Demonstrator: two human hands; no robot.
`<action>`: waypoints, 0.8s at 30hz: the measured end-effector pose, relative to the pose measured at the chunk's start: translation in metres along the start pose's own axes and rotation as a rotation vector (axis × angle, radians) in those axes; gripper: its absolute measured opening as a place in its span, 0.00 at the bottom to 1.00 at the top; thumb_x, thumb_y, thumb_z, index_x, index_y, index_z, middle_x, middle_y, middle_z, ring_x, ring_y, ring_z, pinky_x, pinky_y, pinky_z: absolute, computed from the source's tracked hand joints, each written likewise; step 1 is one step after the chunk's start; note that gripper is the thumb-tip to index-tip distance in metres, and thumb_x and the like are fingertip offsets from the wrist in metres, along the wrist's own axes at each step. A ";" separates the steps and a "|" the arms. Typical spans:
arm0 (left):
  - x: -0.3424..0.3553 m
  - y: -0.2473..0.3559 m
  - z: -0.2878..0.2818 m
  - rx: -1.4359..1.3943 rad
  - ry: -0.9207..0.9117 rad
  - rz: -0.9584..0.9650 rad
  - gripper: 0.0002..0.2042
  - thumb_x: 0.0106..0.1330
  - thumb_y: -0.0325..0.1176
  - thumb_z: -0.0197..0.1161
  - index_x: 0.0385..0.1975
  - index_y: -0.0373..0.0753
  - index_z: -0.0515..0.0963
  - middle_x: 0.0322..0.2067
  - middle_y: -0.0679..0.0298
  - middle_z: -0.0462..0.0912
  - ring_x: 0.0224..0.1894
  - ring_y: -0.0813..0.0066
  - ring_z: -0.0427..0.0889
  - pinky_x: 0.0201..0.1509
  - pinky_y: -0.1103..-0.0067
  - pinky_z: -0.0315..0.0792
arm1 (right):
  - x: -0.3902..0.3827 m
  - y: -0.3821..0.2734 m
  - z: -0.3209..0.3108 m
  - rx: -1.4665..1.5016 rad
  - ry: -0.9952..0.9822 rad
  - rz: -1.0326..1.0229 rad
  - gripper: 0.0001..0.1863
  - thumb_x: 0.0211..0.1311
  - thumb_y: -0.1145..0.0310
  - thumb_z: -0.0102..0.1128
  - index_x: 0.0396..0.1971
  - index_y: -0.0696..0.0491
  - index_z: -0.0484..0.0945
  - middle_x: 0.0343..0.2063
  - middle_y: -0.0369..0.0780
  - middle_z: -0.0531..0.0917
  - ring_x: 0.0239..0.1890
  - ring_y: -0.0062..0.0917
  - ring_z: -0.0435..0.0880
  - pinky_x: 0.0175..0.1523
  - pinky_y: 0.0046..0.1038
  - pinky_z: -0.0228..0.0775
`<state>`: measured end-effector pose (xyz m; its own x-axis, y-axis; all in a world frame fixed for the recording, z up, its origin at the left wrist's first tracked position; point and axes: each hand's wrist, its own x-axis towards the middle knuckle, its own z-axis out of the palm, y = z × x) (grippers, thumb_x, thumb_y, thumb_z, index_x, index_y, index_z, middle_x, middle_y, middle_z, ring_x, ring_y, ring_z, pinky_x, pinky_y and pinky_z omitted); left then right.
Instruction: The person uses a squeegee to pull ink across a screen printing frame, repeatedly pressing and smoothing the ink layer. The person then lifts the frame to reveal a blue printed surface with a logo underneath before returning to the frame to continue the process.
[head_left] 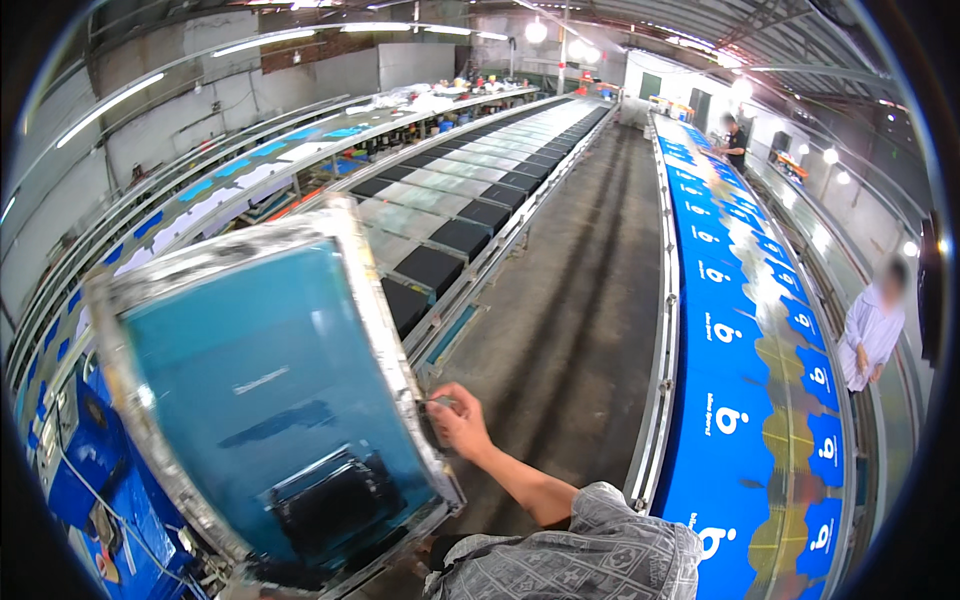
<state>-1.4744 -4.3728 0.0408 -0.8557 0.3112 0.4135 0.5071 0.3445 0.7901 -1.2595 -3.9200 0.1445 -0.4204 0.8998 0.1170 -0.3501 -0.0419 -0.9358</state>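
Note:
A large screen-printing frame (240,390) stands tilted in front of me at the left, its pale, ink-smeared border around a teal mesh. Small pale lettering shows in the middle of the mesh. Low on the mesh lies a black block-like thing (340,505), perhaps a squeegee with dark ink; blur hides its exact kind. My right hand (458,420) is closed on the frame's right edge, fingers curled at its side. My left hand does not show; the frame covers much of the lower left.
To the right runs a long printing table (650,440) with blue printed fabric pieces (735,400). A concrete aisle (570,330) separates it from another long table (440,215) with dark panels. Blue-covered equipment (135,510) stands lower left. One person (873,335) stands right, another (735,145) farther back.

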 end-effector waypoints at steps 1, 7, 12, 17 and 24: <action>-0.006 -0.002 -0.014 0.029 0.040 0.020 0.26 0.70 0.38 0.61 0.66 0.39 0.67 0.48 0.44 0.75 0.44 0.54 0.76 0.45 0.66 0.72 | -0.001 -0.007 0.016 0.041 -0.080 0.032 0.08 0.65 0.70 0.64 0.41 0.51 0.75 0.18 0.27 0.71 0.17 0.08 0.64 0.20 0.19 0.50; -0.041 0.046 -0.072 0.081 0.329 -0.279 0.26 0.70 0.44 0.61 0.64 0.40 0.68 0.45 0.50 0.77 0.40 0.62 0.75 0.40 0.70 0.70 | -0.014 0.009 0.156 0.208 -0.768 -0.259 0.13 0.65 0.79 0.60 0.48 0.54 0.72 0.44 0.36 0.72 0.49 0.18 0.71 0.52 0.24 0.66; -0.092 0.093 -0.137 0.072 0.637 -0.531 0.26 0.70 0.47 0.61 0.64 0.40 0.69 0.43 0.54 0.77 0.37 0.67 0.73 0.38 0.73 0.68 | -0.075 -0.003 0.250 0.167 -1.150 0.041 0.14 0.66 0.72 0.63 0.48 0.53 0.71 0.43 0.35 0.71 0.44 0.14 0.69 0.43 0.20 0.65; -0.164 0.155 -0.207 -0.005 1.031 -0.671 0.27 0.70 0.50 0.61 0.63 0.41 0.70 0.41 0.58 0.78 0.34 0.72 0.71 0.35 0.76 0.66 | -0.140 0.018 0.319 0.146 -1.173 -0.068 0.15 0.62 0.69 0.66 0.45 0.51 0.71 0.34 0.36 0.78 0.33 0.14 0.76 0.33 0.24 0.69; -0.252 0.206 -0.225 -0.137 1.529 -0.774 0.27 0.70 0.55 0.61 0.59 0.43 0.74 0.36 0.69 0.77 0.28 0.82 0.63 0.30 0.81 0.59 | -0.241 0.079 0.387 0.212 -1.527 0.179 0.14 0.58 0.64 0.67 0.42 0.52 0.77 0.31 0.34 0.83 0.24 0.14 0.76 0.30 0.23 0.68</action>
<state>-1.1777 -4.5790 0.2014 -0.2336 -0.9677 -0.0946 0.0185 -0.1017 0.9946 -1.5100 -4.3081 0.1715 -0.8462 -0.3998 0.3523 -0.2566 -0.2738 -0.9269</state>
